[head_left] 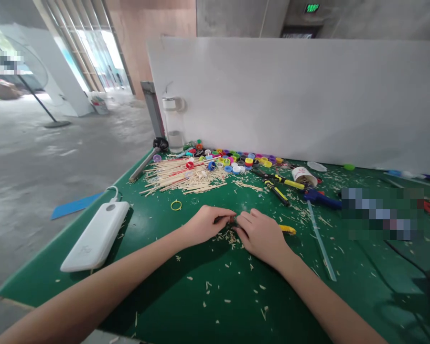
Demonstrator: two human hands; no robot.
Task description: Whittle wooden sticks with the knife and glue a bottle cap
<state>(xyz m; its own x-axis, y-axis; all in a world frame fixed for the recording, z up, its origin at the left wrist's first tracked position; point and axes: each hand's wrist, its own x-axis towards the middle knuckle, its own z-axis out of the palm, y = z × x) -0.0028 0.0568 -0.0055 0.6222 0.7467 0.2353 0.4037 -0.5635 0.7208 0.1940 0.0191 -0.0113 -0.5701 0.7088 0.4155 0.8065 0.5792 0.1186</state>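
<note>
Over a small pile of wood shavings (232,237) my two hands meet at the middle of the green table (157,296). The thumb and forefinger of my left hand (202,225) are pinched together on something small, mostly hidden between the fingertips. Close against it, my right hand (263,236) has its fingers curled and closed; whatever they hold is hidden from view. A yellow handle-like piece (287,230) sticks out beyond the right hand, and I cannot tell whether the hand touches it. Left of my hands lies a thin yellow ring (176,205).
Wooden sticks (175,176) and colourful bottle caps (236,168) are heaped at the back. Yellow-black pliers (277,188), a tipped paper cup (304,177), a blue glue gun (322,199) and its translucent stick (321,241) lie right. A white power bank (95,236) lies left.
</note>
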